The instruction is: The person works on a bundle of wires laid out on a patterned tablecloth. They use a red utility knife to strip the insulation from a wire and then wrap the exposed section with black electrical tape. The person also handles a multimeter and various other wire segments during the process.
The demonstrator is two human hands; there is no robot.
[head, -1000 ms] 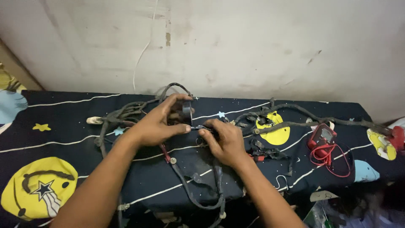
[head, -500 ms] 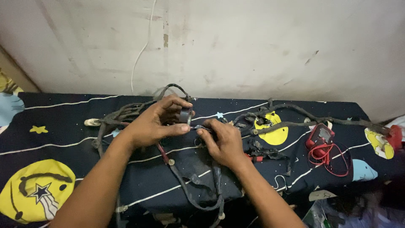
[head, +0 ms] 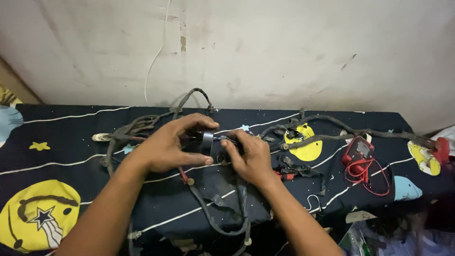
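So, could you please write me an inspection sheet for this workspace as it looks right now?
Surface: dark sheet with white lines, yellow planets and stars.
Job's things: roll of dark tape at a black wiring harness.
Clutter: red multimeter with red leads, right of the hands.
Grips: left hand holds the tape; right hand pinches the harness beside it.
Cables: harness branches spread across the sheet; thin white wire on the wall.
Surroundings: stained white wall.
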